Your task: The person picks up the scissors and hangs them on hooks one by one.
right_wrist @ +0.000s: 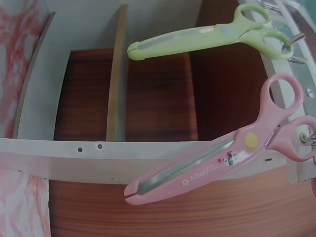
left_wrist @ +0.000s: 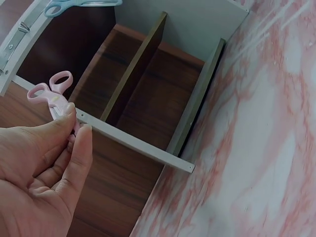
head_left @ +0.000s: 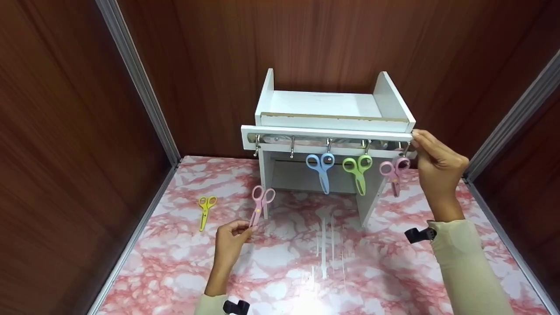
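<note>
A glossy red-and-white marbled tabletop (head_left: 166,262) spreads beneath both hands; ahead and right of the left hand (head_left: 232,238) stands a white, straight-sided shelf unit (head_left: 332,124). Before it runs a long white rail (head_left: 306,131), gripped at its near end by the right hand (head_left: 442,164), with smooth pink scissors (head_left: 395,178), green scissors (head_left: 358,172) and blue scissors (head_left: 322,167) hanging leftward of that hand from metal hooks (head_left: 292,147). The left hand pinches round-handled pink scissors (head_left: 258,202) by the blade end, slim yellow scissors (head_left: 204,210) lying to its left.

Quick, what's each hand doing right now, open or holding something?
Left hand: holding pink scissors by the blade end.
Right hand: holding the white hook rail at its right end.
</note>
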`<state>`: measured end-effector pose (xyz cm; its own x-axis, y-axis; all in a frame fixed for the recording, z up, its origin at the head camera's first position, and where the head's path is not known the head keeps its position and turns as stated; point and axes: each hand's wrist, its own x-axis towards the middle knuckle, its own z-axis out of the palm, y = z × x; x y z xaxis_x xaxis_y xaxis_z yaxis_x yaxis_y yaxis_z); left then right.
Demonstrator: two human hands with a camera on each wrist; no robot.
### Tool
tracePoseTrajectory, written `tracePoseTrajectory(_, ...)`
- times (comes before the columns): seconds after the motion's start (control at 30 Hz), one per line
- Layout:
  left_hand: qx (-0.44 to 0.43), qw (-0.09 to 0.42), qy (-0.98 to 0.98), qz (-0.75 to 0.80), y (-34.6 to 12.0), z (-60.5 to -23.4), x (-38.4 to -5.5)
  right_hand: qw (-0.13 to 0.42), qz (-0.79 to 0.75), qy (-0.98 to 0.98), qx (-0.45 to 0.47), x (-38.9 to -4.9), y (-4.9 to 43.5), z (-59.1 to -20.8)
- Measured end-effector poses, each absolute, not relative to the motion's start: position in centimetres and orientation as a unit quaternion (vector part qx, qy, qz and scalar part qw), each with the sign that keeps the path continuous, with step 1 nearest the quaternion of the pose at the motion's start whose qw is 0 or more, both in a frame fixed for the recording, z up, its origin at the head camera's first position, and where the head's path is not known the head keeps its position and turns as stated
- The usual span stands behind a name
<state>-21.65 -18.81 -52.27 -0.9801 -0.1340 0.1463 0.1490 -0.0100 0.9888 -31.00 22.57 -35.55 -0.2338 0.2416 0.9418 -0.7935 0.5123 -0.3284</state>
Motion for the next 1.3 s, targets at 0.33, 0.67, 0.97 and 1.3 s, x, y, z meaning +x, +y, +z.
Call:
tracePoseTrajectory(0.33,-0.009,0.109,-0.683,-0.722,-18.3,-51.2,-21.5,0.581,0.440,-0.649,0.217,-30.9,22.7,-35.5)
tracePoseTrajectory(0.67,-0.022,0.120,-0.685,-0.718,-17.6,-50.2,-21.1,0.579,0.444,-0.647,0.223,-30.8,22.7,-35.4)
tracePoseTrajectory(0.97,-0.032,0.122,-0.672,-0.730,-17.1,-49.7,-21.1,0.581,0.444,-0.644,0.225,-30.7,22.5,-35.2)
tracePoseTrajectory(1.3,-0.042,0.127,-0.654,-0.744,-16.7,-48.9,-21.0,0.578,0.446,-0.643,0.231,-30.6,22.4,-35.1)
